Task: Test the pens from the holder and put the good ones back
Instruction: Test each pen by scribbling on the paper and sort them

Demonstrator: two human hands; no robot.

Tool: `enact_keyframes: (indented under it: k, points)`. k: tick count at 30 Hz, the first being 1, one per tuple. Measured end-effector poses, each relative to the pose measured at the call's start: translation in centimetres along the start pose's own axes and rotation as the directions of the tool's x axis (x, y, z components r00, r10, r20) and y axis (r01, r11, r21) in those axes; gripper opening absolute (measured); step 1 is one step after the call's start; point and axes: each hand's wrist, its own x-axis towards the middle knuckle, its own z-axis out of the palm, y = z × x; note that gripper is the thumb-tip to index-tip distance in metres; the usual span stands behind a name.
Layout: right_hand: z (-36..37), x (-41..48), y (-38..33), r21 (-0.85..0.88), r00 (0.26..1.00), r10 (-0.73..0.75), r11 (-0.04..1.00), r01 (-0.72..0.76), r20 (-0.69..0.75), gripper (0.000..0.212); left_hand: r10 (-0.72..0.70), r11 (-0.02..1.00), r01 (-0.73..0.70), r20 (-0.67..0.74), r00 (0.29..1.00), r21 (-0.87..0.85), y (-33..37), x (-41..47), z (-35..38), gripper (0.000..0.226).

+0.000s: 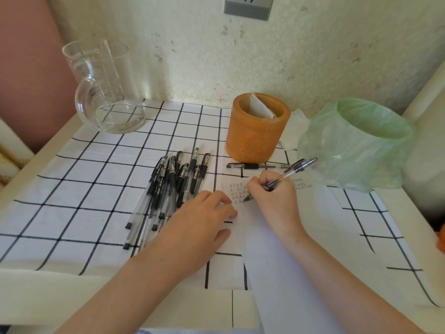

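My right hand (273,201) grips a clear pen with black ink (291,173), its tip touching the white paper (277,261) among rows of small written marks. My left hand (199,222) lies flat with straight fingers, pressing the paper's left edge. A pile of several black-capped pens (168,189) lies just left of the paper. One more pen (257,166) lies alone in front of the orange pen holder (257,136). The holder stands behind the paper and shows only a white folded piece inside.
A glass jug (106,90) stands at the back left on the checked cloth (84,177). A bin lined with a green bag (358,143) stands at the right. The wall with a socket (248,7) is behind.
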Motion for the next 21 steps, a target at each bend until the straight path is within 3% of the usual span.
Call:
enact_keyframes:
  k: [6, 12, 17, 21]
  points:
    - [-0.1, 0.1, -0.1, 0.014, 0.999, 0.034, 0.999, -0.034, 0.012, 0.034, -0.001, 1.0, 0.001, 0.001, 1.0, -0.006, 0.0, 0.0, 0.0, 0.039]
    - [-1.8, 0.9, -2.5, 0.325, 0.962, 0.246, 0.905, -0.273, 0.122, 0.057, 0.009, 1.0, -0.009, -0.007, 1.0, 0.006, -0.1, -0.1, 0.2, 0.038]
    - [-4.0, 0.0, -4.2, 0.588, 0.913, 0.247, 0.704, -0.399, 0.324, 0.018, 0.013, 1.0, -0.013, -0.026, 1.0, -0.012, 0.0, -0.1, 0.1, 0.038]
    - [-5.0, 0.5, -4.9, 0.6, 0.83, 0.322, 0.577, -0.554, 0.456, 0.046, 0.009, 1.0, -0.009, -0.023, 1.0, -0.013, 0.0, -0.1, 0.1, 0.039]
